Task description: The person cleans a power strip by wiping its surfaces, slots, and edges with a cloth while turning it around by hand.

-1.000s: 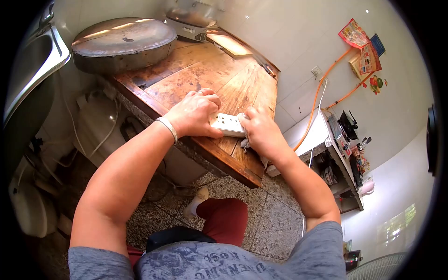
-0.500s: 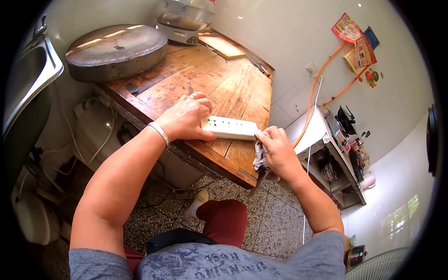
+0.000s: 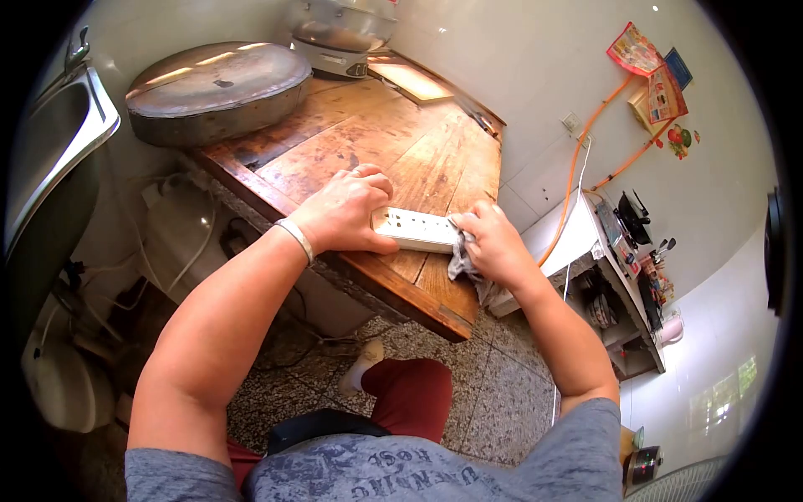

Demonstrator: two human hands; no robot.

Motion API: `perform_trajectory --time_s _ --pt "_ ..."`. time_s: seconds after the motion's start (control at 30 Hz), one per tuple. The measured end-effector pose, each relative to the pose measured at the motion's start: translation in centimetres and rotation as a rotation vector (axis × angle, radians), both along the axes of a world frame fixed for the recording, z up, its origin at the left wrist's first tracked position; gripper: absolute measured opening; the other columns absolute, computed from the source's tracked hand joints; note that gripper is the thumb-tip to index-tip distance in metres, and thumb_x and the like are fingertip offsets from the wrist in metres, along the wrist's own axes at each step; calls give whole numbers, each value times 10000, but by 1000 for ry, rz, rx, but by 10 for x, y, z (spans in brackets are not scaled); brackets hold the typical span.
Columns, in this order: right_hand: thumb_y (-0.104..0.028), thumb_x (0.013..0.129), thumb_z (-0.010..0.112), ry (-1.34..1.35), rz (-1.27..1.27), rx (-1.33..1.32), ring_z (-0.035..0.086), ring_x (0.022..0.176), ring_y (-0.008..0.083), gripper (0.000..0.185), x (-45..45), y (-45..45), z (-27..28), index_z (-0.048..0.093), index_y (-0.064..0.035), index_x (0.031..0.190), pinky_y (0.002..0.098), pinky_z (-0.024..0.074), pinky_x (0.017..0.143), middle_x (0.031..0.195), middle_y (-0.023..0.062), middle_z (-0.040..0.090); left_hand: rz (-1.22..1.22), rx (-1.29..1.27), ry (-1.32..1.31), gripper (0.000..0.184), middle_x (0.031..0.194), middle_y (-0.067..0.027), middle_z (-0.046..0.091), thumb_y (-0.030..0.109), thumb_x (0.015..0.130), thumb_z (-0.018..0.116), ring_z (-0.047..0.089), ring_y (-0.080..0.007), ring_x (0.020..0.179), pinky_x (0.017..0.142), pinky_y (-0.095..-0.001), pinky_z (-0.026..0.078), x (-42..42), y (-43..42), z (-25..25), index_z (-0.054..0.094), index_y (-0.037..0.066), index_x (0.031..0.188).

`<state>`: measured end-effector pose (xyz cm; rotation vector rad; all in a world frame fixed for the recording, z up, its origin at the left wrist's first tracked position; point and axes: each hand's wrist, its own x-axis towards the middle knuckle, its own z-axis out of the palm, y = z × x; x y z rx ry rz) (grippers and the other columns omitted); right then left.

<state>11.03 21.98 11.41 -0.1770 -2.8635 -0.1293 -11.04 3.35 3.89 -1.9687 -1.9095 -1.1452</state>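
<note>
A white power strip (image 3: 416,229) with several sockets lies across the near part of the wooden table (image 3: 335,142). My left hand (image 3: 351,207) grips its left end, thumb along the near side and fingers over the far side. At the other end, my right hand (image 3: 492,244) is closed on a crumpled grey cloth (image 3: 462,258). The cloth touches the strip's right end, and part of it hangs below my fingers.
A large round lidded pan (image 3: 219,92) stands at the table's back left, beside an appliance with a clear top (image 3: 339,38). A steel sink (image 3: 63,142) is far left. An orange hose (image 3: 577,167) runs down the right wall to a shelf unit (image 3: 615,309).
My right hand has moved slightly up and left, bringing the cloth further onto the strip's right end. My left hand keeps its hold. The whole view has shifted a little.
</note>
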Motion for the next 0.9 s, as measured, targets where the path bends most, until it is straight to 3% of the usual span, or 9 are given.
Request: perform_trajectory --time_s 0.1,0.17,0.33,0.6,0.83,0.9 --pt "18 837 622 -32 -4 -23 580 1044 385 389 22 -14 -6 719 -35 1210 448 502 930 1070 183 607 10 -3 -9 506 1204 -132 676 402 700 849 534 -342 1320 1117 -421 452 1 0 0 754 -25 954" --pt "-41 869 643 20 71 33 592 1038 375 299 29 -35 -4 708 -9 1159 457 527 906 1097 180 605 6 4 -7 499 1206 -132 674 399 699 850 535 -340 1318 1115 -422 454 0 0 0 752 -24 945" --pt "-29 872 631 91 217 108 599 1072 374 344 -3 -65 -16 681 -12 1212 449 516 948 1123 179 618 -12 55 22 478 1205 -131 672 393 696 854 536 -334 1313 1108 -426 456 -3 6 -8 744 -20 910" --pt "-35 861 642 -28 155 87 598 1029 363 361 14 -36 0 696 -33 1218 442 523 923 1096 164 622 5 -17 19 546 1265 -110 645 458 716 823 517 -299 1334 1083 -426 448 -2 3 -2 769 -6 999" --pt "-54 857 678 15 283 129 591 1008 362 320 -17 -46 0 710 -43 1175 450 522 905 1101 151 633 9 20 22 561 1261 -103 650 470 718 816 516 -296 1338 1087 -420 446 -3 3 -7 770 -8 1007" --pt "-48 854 681 -63 202 162 592 1006 357 291 3 -31 5 711 -39 1144 450 523 904 1090 150 635 17 36 38 558 1265 -99 654 468 714 821 514 -291 1345 1087 -422 445 -2 3 -6 773 -6 1006"
